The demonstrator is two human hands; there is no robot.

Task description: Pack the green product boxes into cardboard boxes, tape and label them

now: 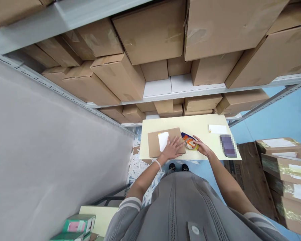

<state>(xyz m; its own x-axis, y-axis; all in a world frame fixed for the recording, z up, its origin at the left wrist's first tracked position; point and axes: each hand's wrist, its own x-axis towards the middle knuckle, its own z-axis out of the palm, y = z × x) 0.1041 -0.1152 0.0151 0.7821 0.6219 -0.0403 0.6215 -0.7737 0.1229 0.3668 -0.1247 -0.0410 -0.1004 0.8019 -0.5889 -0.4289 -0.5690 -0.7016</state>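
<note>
A flat cardboard box point(154, 144) with a white label point(163, 142) on its top lies on the left part of a pale yellow table point(198, 122). My left hand point(173, 148) rests flat on the box's right part, its fingers spread, partly over the label's edge. Just right of the box is a tape dispenser point(190, 143), blue and orange with a roll of clear tape. My right hand point(202, 146) has its fingers curled round the dispenser's right side.
A white slip point(217, 129) and a blurred dark item point(228, 146) lie on the table's right. Shelves point(158, 98) full of cardboard boxes stand behind. Stacked boxes point(288, 167) sit on the floor at right, paper shreds point(137, 167) at left, green boxes point(79, 224) lower left.
</note>
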